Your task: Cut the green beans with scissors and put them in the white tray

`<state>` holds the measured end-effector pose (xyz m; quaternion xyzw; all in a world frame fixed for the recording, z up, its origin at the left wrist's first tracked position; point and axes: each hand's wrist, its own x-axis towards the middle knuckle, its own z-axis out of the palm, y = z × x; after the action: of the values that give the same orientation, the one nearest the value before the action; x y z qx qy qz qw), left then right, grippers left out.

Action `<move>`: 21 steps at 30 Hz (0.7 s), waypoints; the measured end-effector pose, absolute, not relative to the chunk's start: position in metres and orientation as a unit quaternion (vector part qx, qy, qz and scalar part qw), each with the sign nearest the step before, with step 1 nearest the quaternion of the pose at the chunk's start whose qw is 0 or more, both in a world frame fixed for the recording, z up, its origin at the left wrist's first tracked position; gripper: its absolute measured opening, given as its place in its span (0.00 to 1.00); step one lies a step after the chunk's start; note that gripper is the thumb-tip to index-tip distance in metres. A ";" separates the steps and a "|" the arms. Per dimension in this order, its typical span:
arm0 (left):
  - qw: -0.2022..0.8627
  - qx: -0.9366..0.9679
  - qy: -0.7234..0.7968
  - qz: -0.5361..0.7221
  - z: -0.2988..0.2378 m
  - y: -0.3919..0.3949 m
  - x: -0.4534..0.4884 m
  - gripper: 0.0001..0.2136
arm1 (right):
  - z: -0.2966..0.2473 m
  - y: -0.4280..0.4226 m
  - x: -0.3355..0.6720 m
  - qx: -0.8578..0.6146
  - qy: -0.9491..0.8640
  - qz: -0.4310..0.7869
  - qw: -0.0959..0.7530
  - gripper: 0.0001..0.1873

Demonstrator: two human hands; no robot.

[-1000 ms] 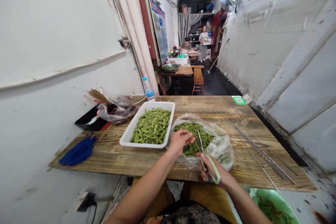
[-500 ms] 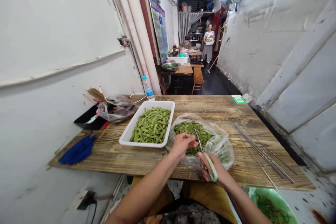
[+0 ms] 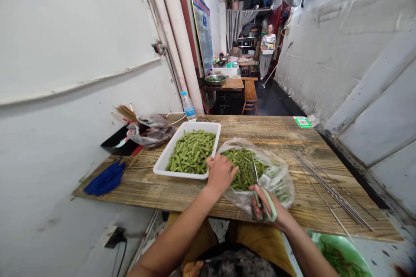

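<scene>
On the surface a tray lies full of pods. The left hand curls at its near corner; whether it holds anything I cannot tell. Just beside it, a bag holds more pods. The right hand grips scissors at the bag's near edge.

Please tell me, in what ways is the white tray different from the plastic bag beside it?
The tray is rigid, rectangular and white; the bag is soft, crumpled and clear. The tray's rim stands open; the bag is bunched around its load. The left hand is by the tray's right edge; the right hand, holding scissors, rests at the bag's near side. Both hold green pods on the wooden table.
</scene>
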<state>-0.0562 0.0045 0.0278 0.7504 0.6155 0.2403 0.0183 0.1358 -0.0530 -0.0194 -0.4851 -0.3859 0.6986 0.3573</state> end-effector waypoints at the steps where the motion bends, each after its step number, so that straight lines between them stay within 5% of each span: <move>1: 0.027 0.767 0.605 0.211 0.022 0.001 -0.046 0.09 | -0.021 -0.053 0.136 -0.485 -0.394 0.697 0.352 0.23; 6: 0.064 0.773 0.615 0.143 0.007 -0.004 -0.032 0.05 | -0.027 -0.055 0.137 -0.492 -0.423 0.686 0.329 0.24; 11: 0.134 0.737 0.622 0.230 0.011 0.000 -0.038 0.04 | -0.028 -0.054 0.136 -0.492 -0.464 0.668 0.311 0.24; 21: 0.508 0.557 0.506 0.419 0.014 0.005 -0.035 0.03 | -0.015 -0.055 0.138 -0.471 -0.515 0.646 0.310 0.25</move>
<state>-0.0350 0.0054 0.0139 0.5571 0.5057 0.4190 0.5082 0.1379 -0.0551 -0.0145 -0.4705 -0.5151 0.6457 0.3103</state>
